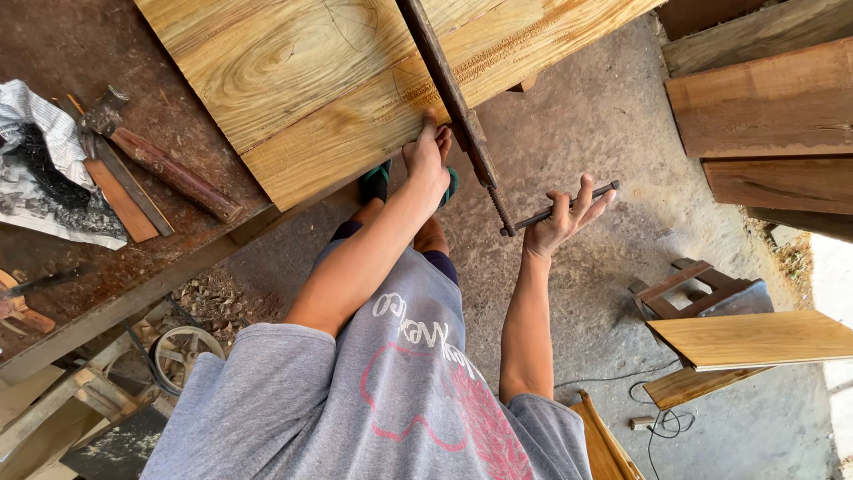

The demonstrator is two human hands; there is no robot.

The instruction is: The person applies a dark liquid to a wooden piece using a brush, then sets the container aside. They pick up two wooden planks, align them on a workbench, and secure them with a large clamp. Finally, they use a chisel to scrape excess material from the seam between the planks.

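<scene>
The right hand [562, 218] is closing loosely, fingers half spread, around the thin steel handle rod [560, 210] of a long bar clamp [449, 98], while the left hand [428, 158] is pressing open-palmed against the edge of the glued wood panel [355, 80] overhanging the workbench [107, 267]. The clamp is looking rigid and heavy, best taken by that rod and the bar; the panel is looking stiff, weighty and smooth-faced.
</scene>
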